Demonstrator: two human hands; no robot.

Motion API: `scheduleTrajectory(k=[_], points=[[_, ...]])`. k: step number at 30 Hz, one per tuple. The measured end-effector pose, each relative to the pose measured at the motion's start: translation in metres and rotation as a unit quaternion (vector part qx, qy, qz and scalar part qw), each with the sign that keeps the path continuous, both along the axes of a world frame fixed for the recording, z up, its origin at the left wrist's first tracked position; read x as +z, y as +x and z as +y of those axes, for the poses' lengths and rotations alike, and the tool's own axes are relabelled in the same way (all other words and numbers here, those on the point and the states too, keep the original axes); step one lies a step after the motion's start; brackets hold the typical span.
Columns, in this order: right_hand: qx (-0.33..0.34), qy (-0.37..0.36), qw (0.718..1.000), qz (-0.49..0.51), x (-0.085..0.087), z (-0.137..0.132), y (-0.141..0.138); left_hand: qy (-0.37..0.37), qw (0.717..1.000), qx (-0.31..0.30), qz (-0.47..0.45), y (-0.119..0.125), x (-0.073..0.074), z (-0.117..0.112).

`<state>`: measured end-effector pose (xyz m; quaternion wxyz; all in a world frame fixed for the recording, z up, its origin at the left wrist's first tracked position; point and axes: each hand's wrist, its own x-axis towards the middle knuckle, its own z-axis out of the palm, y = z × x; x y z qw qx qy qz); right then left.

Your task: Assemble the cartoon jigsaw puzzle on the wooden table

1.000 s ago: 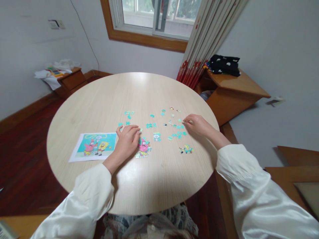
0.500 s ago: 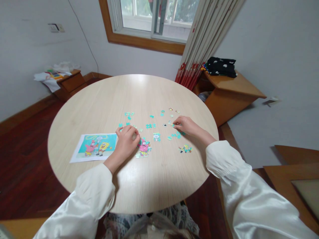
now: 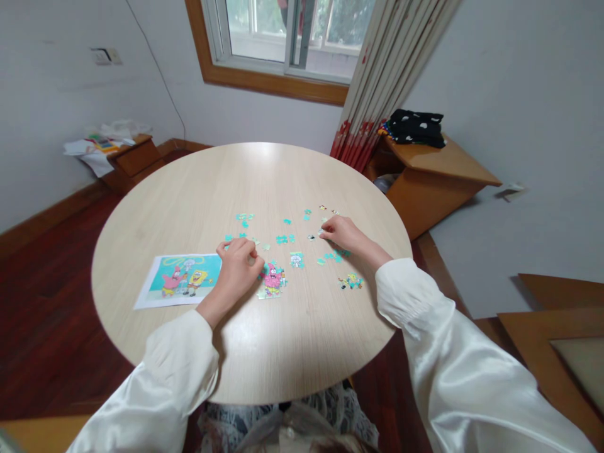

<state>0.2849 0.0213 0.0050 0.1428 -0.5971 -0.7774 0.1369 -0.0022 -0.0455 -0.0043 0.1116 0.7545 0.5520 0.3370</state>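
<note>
My right hand [image 3: 344, 233] reaches over loose jigsaw pieces, its thumb and fingertips pinched on a small pale jigsaw piece [image 3: 321, 232]. Just left of those fingertips lies a dark and white piece [image 3: 311, 238]. My left hand [image 3: 240, 263] rests with curled fingers, thumb against index finger; whether anything is between them is hidden. Right beside it is a joined pink starfish section [image 3: 272, 279]. A joined section with a pale cartoon head [image 3: 296, 260] lies between my hands. Below my right hand is a yellow and teal cluster [image 3: 350, 282].
A printed reference picture [image 3: 182, 280] lies left of my left hand on the round wooden table [image 3: 264, 352]. Several teal pieces [image 3: 284, 239] are spread across the middle. A wooden cabinet [image 3: 438, 182] with black cloth [image 3: 418, 128] stands beyond the table at right, by the curtain [image 3: 377, 82].
My right hand has shifted slightly left and away from me, from the yellowish piece to the pale one. The left hand stays in place.
</note>
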Motion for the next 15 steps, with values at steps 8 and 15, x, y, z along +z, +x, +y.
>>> scheduleTrajectory(k=[8, 15], points=[[-0.026, -0.025, 0.999, 0.002, -0.002, 0.008, -0.002, 0.008, 1.000, -0.003, -0.004, 0.000, -0.001, 0.000], [-0.013, -0.057, 0.998, -0.008, -0.003, 0.016, 0.002, 0.015, 1.000, -0.002, -0.015, 0.000, -0.003, 0.000]])
